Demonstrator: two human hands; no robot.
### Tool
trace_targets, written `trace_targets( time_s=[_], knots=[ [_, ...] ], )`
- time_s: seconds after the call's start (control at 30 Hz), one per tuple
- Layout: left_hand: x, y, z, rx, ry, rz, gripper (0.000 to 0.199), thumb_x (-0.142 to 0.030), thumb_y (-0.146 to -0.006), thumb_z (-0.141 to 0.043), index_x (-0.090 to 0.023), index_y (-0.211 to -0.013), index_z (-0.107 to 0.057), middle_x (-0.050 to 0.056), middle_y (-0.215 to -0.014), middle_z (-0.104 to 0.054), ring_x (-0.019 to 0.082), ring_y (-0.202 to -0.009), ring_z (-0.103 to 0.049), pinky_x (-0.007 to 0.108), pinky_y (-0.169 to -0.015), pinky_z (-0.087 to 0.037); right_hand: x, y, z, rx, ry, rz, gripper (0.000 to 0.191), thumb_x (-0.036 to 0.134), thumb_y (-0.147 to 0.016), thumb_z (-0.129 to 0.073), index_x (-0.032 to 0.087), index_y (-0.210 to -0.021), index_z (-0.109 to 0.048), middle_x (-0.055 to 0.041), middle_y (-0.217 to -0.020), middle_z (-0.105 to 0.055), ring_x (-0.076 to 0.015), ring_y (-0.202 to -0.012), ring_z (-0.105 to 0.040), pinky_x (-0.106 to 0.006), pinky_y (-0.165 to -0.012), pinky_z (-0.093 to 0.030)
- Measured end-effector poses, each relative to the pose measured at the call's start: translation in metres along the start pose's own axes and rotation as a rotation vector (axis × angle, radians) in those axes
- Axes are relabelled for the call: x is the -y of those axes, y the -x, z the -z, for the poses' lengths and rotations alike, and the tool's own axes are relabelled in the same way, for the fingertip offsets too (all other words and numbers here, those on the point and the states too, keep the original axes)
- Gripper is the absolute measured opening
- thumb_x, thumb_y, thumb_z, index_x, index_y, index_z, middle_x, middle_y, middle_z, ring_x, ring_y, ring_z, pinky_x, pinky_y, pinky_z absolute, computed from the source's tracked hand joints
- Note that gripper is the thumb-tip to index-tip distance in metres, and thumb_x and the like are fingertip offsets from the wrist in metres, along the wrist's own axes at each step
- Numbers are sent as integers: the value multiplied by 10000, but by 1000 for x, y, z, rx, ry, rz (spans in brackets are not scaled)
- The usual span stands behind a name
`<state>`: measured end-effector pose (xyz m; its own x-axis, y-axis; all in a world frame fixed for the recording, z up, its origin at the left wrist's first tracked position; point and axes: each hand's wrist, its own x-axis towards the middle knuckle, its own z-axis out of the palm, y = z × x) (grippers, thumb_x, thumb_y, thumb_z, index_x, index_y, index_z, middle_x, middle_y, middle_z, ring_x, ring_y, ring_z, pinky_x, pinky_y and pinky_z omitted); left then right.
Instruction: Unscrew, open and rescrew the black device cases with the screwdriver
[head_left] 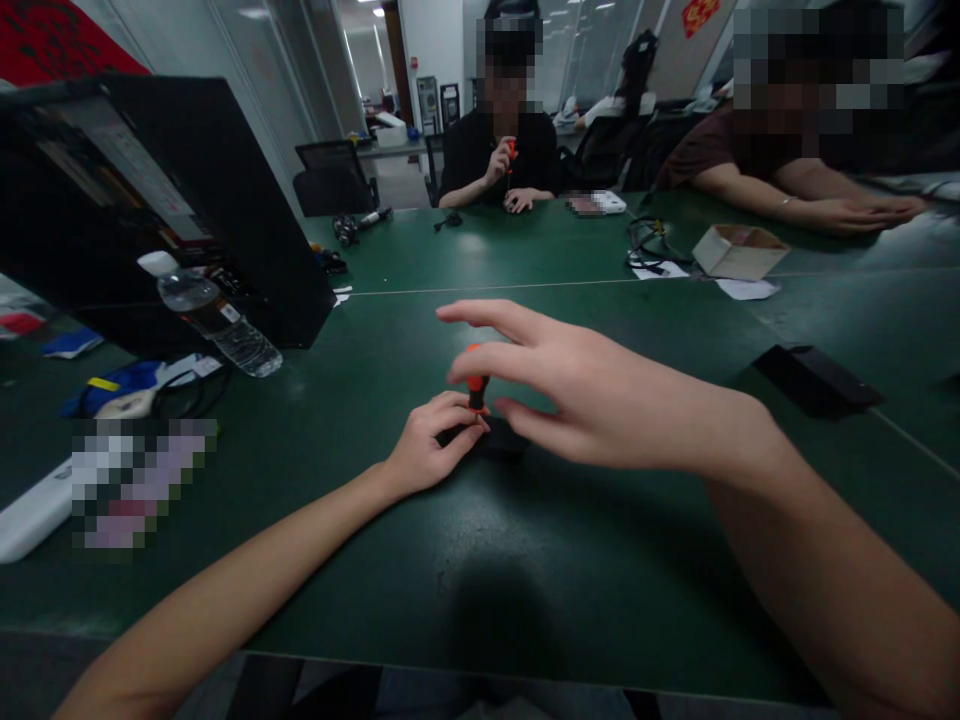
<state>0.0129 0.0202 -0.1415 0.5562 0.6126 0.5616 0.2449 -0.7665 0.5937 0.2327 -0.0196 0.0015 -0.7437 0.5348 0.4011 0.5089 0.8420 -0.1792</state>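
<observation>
A black computer case [255, 210] stands at the left on the green bench [360, 590] before me. My right grip [592, 390] is wide open, fingers spread by the handle; I cannot tell whether they touch it. My left grip [435, 440] is narrow, fingertips at the dark block [504, 440] and the shaft; any pinch is unclear. The red-and-black screwdriver [477, 393] stands upright over the block.

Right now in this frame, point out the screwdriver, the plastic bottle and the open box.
Screwdriver [478, 398]: head view, black part of the handle.
Plastic bottle [219, 314]: head view, label around its middle.
Open box [727, 257]: head view, its near wall.
</observation>
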Motion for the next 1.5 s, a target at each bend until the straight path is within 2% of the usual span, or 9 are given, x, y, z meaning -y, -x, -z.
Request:
trace_targets(
  time_s=[0.13, 0.3, 0.47, 0.63, 0.73, 0.87, 1.1, 1.23, 1.5],
  knots=[
    [3, 1, -1, 2, 3, 12, 177, -265, -992, -594, -186, -913, -731, 77, -1005, -761, 209, -942, -716, 362, -899, -562, 4, -4, -2, -42, 166, -230, 434, 409, -1010, -529, 170, -1372, -544, -164, -1229, -674, -281, -1029, -662, -361, -799, -490],
    [4, 2, -2, 5, 33, 25, 186, -273, -998, -589, -182, -920, -732, 81, -1025, -768, 215, -971, -725, 366, -915, -565, 7, -10, -10, 83, 313, -430, 549, 635, -983, -500, 183, -1265, -632, -77, -787, -700, -218, -655, -616, -290, -604, -315],
    [4, 2, -1, 22, 11, 2, 192, -284, -999, -591, -196, -926, -745, 73, -998, -768, 220, -962, -718, 377, -910, -565, 5, -11, -13, -45, 189, -382, 448, 551, -1001, -527, 166, -1167, -687, -49, -756, -692, -158, -607, -559, -280, -609, -283],
    [2, 1, -1, 24, 2, -31, 200, -270, -999, -594, -203, -941, -773, 76, -1002, -757, 218, -967, -707, 376, -909, -562, 6, -7, -5, -9, -42, -246, 280, 275, -1026, -476, 185, -1198, -677, -27, -841, -721, -124, -642, -566, -271, -639, -314],
    [2, 1, -1, 44, -4, -5, 220, -294, -1000, -589, -206, -940, -782, 84, -1033, -758, 232, -987, -707, 394, -915, -564, 7, -6, -4, 5, 10, -265, 277, 347, -1016, -518, 199, -1198, -665, -25, -823, -709, -132, -644, -565, -274, -625, -301],
    [6, 2, -2, 98, -11, -3, 209, -319, -1003, -587, -208, -1028, -762, 92, -1096, -758, 257, -1063, -698, 426, -971, -549, 5, -8, -9, 80, 191, -362, 354, 507, -986, -565, 174, -982, -687, -51, -742, -671, -166, -644, -567, -284, -592, -266],
    [9, 2, -5, 270, -106, 7, 579, -493, -872, -764, -205, -1350, -610, 135, -1288, -691, 305, -1187, -629, 488, -1046, -503, 4, 14, -3, 323, 256, -345, 274, 347, -989, -573, 186, -858, -752, -79, -785, -726, -192, -690, -649, -291, -591, -300],
    [7, 1, -8, 248, -129, 48, 448, -452, -925, -709, -203, -1293, -650, 123, -1229, -717, 284, -1136, -644, 469, -1012, -513, -2, 35, 7, 491, 141, -413, 181, 261, -927, -617, 244, -882, -791, -35, -767, -740, -158, -605, -633, -276, -552, -321],
    [7, 0, -7, 255, -134, 70, 357, -433, -954, -678, -210, -1231, -657, 98, -1205, -722, 267, -1108, -644, 431, -982, -517, -26, 54, 26, 491, 56, -436, 229, 295, -915, -586, 279, -898, -814, -20, -765, -752, -156, -631, -647, -264, -578, -395]
  ],
)
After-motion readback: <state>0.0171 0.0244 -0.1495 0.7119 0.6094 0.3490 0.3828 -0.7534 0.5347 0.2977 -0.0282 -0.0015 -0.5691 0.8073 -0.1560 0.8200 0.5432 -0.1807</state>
